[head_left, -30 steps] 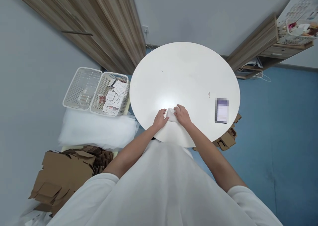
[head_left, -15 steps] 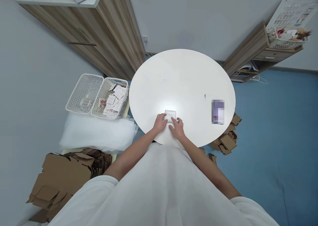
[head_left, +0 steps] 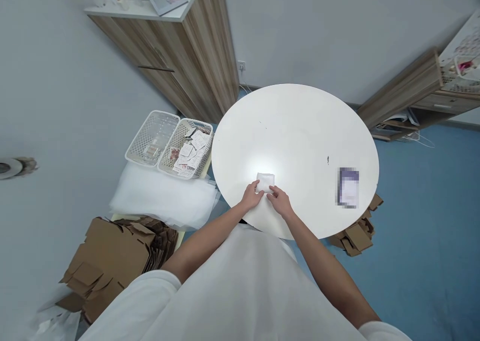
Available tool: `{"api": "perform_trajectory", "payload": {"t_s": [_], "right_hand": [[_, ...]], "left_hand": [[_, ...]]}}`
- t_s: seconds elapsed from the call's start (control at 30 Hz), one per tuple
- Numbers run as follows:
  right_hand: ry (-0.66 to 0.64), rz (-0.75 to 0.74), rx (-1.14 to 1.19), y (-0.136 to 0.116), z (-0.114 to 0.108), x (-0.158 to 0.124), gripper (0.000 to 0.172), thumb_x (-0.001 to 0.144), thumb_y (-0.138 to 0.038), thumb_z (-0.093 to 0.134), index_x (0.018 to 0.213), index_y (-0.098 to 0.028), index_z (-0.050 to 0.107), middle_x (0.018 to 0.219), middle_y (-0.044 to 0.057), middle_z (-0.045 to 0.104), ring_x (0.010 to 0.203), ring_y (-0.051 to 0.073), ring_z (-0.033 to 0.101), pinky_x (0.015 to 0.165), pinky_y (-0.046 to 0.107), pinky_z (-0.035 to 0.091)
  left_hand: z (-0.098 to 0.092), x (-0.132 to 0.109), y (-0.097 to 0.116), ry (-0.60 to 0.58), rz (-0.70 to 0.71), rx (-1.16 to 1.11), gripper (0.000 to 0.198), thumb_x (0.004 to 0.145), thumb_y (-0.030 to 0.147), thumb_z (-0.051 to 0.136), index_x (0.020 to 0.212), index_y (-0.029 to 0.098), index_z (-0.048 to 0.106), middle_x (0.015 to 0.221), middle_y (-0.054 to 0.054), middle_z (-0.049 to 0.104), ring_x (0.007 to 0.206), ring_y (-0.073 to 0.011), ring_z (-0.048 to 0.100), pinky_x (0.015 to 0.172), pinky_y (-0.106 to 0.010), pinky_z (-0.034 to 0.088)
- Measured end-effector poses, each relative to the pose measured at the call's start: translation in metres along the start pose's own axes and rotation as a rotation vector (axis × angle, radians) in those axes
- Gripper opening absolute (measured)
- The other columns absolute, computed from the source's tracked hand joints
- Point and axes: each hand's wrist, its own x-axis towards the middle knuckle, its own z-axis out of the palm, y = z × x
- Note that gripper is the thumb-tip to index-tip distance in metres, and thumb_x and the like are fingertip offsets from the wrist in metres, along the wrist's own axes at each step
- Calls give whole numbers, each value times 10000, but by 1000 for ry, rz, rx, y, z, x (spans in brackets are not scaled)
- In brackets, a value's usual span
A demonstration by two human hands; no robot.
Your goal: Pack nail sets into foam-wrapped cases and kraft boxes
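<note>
A small, flat white wrapped packet (head_left: pixel 265 182) lies at the near edge of the round white table (head_left: pixel 296 126). My left hand (head_left: pixel 252 196) grips its left side, thumb at the near edge and fingers along the side. At the packet's lower right corner, my right hand (head_left: pixel 279 201) pinches the edge between thumb and fingers. What is inside the wrapping cannot be made out. Farther right on the table lies a purple and white item (head_left: pixel 348 187), blurred into blocks.
Left of the table stand a white basket with small printed packets (head_left: pixel 189 151) and another with clear plastic pieces (head_left: pixel 152 148). Translucent sheets (head_left: pixel 161 193) and folded cardboard boxes (head_left: pixel 108 256) are stacked nearer me. More cardboard (head_left: pixel 356 236) lies under the table's right side.
The camera view has swung left, so the whole scene sits farther right. My right hand has slid from the packet's top surface to its lower right corner.
</note>
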Motion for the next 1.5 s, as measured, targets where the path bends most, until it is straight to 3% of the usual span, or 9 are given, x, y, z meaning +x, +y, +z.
{"api": "perform_trajectory", "payload": {"t_s": [0.13, 0.4, 0.63, 0.97, 1.27, 1.5], "right_hand": [[-39, -68, -30, -24, 29, 17, 509, 708, -327, 499, 1210, -239, 512, 1169, 25, 554, 896, 171, 552, 814, 337, 454], [-78, -93, -51, -91, 96, 69, 528, 718, -316, 500, 1238, -228, 482, 1279, 35, 484, 973, 162, 553, 877, 314, 442], [-51, -139, -54, -130, 132, 113, 561, 714, -304, 528, 1266, -240, 453, 1313, 32, 449, 1013, 178, 542, 916, 336, 433], [-47, -150, -93, -134, 136, 114, 547, 741, -302, 537, 1275, -268, 426, 1371, 51, 344, 1238, 216, 359, 938, 372, 407], [-75, -155, -8, -130, 132, 111, 588, 738, -340, 565, 1296, -289, 387, 1420, 65, 214, 1236, 227, 346, 930, 388, 403], [-66, -153, 39, -120, 118, 94, 616, 737, -333, 563, 1313, -315, 344, 1437, 62, 191, 1149, 215, 446, 890, 382, 440]], "left_hand": [[-28, 9, -16, 107, 10, -107, 540, 753, 231, 553, 1263, 187, 381, 1278, -122, 465, 1146, -219, 466, 917, -348, 394], [-111, 57, -40, 269, 11, -159, 492, 717, 171, 562, 1199, 179, 468, 1255, -100, 500, 1186, -222, 443, 987, -365, 353], [-154, 96, -41, 284, 47, -125, 564, 744, 208, 519, 1291, 212, 386, 1345, -70, 416, 1222, -213, 401, 998, -345, 350], [-161, 95, -39, 253, 117, -27, 573, 771, 224, 498, 1317, 208, 327, 1381, -67, 349, 1294, -216, 278, 1026, -365, 326], [-163, 93, -39, 256, 123, -57, 567, 791, 251, 487, 1328, 208, 307, 1414, -69, 294, 1307, -201, 266, 1030, -342, 320], [-163, 76, -35, 261, 127, -49, 609, 790, 239, 494, 1353, 222, 263, 1439, -67, 254, 1329, -199, 226, 1061, -358, 281]]}}
